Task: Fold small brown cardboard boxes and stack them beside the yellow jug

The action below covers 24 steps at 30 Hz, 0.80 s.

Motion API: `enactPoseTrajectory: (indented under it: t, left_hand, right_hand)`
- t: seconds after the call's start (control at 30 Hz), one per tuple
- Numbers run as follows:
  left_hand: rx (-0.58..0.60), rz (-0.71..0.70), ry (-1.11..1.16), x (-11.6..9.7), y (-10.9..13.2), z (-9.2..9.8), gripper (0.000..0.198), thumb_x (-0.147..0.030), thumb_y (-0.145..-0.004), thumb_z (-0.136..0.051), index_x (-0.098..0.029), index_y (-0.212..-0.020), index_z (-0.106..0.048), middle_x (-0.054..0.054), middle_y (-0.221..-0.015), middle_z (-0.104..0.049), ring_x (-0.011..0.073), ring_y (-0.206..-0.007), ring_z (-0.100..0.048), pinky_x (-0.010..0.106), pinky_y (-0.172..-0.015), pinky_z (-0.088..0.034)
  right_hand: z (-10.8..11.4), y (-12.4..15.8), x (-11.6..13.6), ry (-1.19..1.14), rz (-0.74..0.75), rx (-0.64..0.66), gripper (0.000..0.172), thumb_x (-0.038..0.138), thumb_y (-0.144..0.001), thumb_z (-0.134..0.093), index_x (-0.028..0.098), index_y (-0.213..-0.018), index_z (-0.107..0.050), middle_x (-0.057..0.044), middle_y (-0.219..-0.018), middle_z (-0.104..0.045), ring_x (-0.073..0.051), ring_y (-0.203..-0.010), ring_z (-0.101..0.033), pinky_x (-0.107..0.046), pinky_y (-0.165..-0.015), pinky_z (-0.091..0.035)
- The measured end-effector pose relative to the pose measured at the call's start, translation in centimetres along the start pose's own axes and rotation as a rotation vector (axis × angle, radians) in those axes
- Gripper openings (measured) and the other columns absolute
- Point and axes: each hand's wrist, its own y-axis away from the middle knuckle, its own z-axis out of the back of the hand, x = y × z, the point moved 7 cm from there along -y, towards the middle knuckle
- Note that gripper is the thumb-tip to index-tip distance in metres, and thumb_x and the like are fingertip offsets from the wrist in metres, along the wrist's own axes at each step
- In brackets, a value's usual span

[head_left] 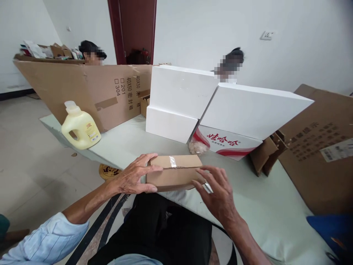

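Note:
A small brown cardboard box (169, 177) lies near the front edge of the table, with a short strip of clear tape across the seam of its top. My left hand (138, 175) grips its left end, fingers over the top and thumb on the near side. At the other end, my right hand (216, 187) holds the box's right corner between its bent fingers and thumb. Something small and shiny (209, 187) shows beside the right hand, partly hidden by it; its kind is unclear.
White boxes (182, 92) are stacked behind, above a red-and-white printed carton (231, 141). A crumpled clear plastic bundle (199, 146) lies beside them. To the left stand a yellow detergent jug (81, 127) and a large carton (110, 95); another large carton (320, 147) is right. Two people sit beyond.

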Motion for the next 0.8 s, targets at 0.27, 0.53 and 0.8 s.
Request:
enactPoseTrajectory:
  t: [0.27,0.53,0.8]
  left_hand:
    - [-0.181,-0.004,-0.013,0.0,-0.7,1.1,0.032,-0.024,-0.103,-0.062,-0.022,-0.135,-0.068,0.014,-0.137,-0.066,0.0275,-0.126,-0.062,0.046,-0.108,-0.056]
    - [-0.216,-0.087,-0.102,-1.4,-1.3,1.2,0.024,-0.022,-0.108,-0.054,-0.019,-0.125,-0.07,0.014,-0.131,-0.071,0.0262,-0.119,-0.067,0.044,-0.102,-0.059]
    - [-0.253,-0.135,-0.113,-2.2,-1.2,1.3,0.026,-0.021,-0.11,-0.05,-0.018,-0.127,-0.069,0.013,-0.125,-0.075,0.0242,-0.116,-0.069,0.04,-0.098,-0.06]
  right_hand:
    - [-3.6,-0.5,3.4,-0.077,0.03,0.105,0.012,0.025,-0.106,-0.064,0.02,-0.117,-0.067,-0.012,-0.113,-0.069,-0.027,-0.099,-0.061,-0.044,-0.086,-0.051]
    - [-3.4,0.1,3.4,-0.074,-0.045,0.117,0.015,0.028,-0.106,-0.064,0.022,-0.119,-0.068,-0.012,-0.115,-0.068,-0.029,-0.103,-0.061,-0.045,-0.084,-0.051]
    - [-4.2,0.2,3.2,-0.065,-0.083,0.127,0.025,0.035,-0.105,-0.067,0.02,-0.124,-0.067,-0.012,-0.112,-0.067,-0.03,-0.101,-0.062,-0.046,-0.084,-0.051]
